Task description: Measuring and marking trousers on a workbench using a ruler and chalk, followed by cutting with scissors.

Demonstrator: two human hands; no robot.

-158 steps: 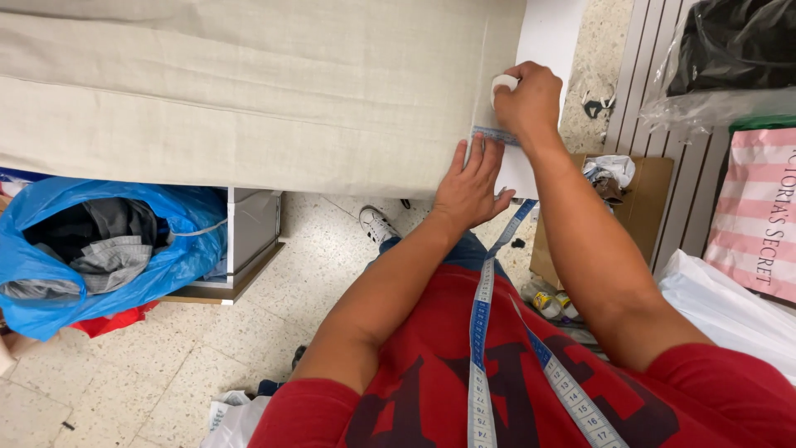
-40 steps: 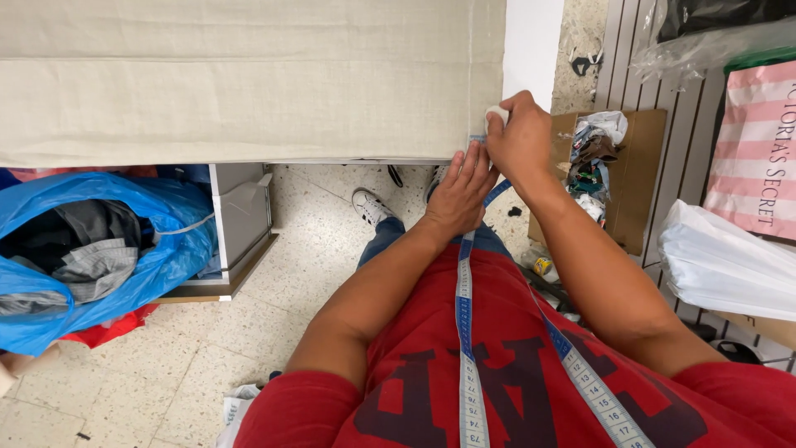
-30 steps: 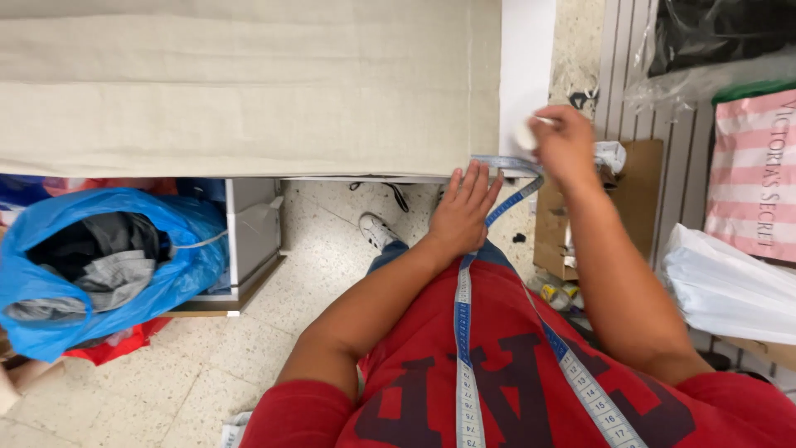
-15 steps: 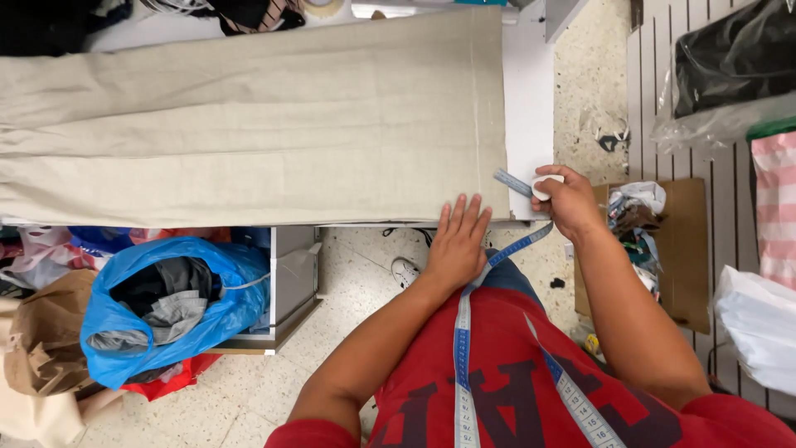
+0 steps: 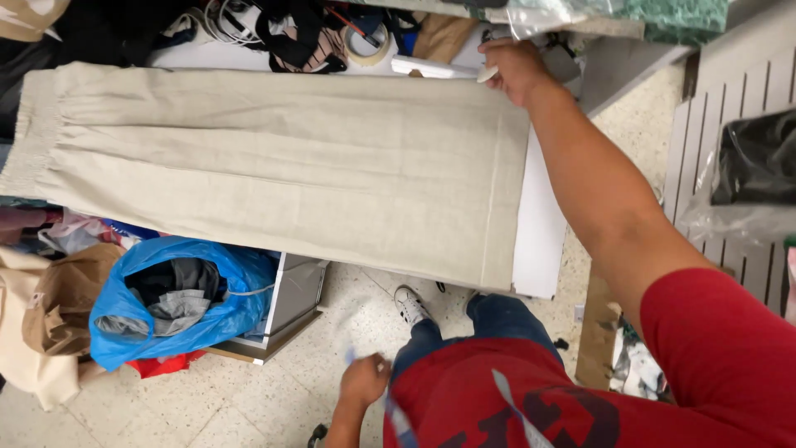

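Where the view begins, nearest the wearer, the left hand hangs low over the speckled tile floor, blurred, closed loosely about the end of a blue measuring tape that drapes over the red shirt; whether the grip is firm cannot be told. Beyond it, under the near edge of the white table, sits a crumpled blue plastic bag stuffed with dark clothing. On the table lies the long beige linen garment, spread flat, its gathered waistband at the left edge and its stitched hem near the right edge. At the far right corner the right hand presses on the hem corner, fingers closed around a small white piece, probably tailor's chalk. Farther still, tangled dark cords and a roll of tape crowd the far edge.

Risks, as judged: with only one hand anchoring it, the cloth may slide or wrinkle; the overhanging near portion could drag it floorward; the clutter may snag the hem; chalk pressure may smear a stray mark.
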